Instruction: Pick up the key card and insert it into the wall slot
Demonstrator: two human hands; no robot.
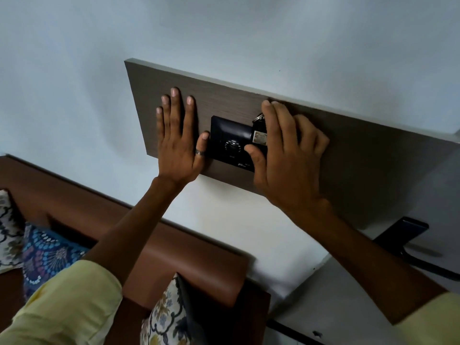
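Most of the job looks done: right hand [286, 155] pinches the key card [259, 135] at the black wall slot unit [229, 143] (depth unclear), left hand [178, 138] flat, released.

Matt wood-grain panel [348, 145], glossy black plastic switch plate [224, 130], smooth brown leather headboard [194, 265].

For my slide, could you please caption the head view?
Right hand holds the key card at the black wall unit while the left hand rests flat on the wooden panel.
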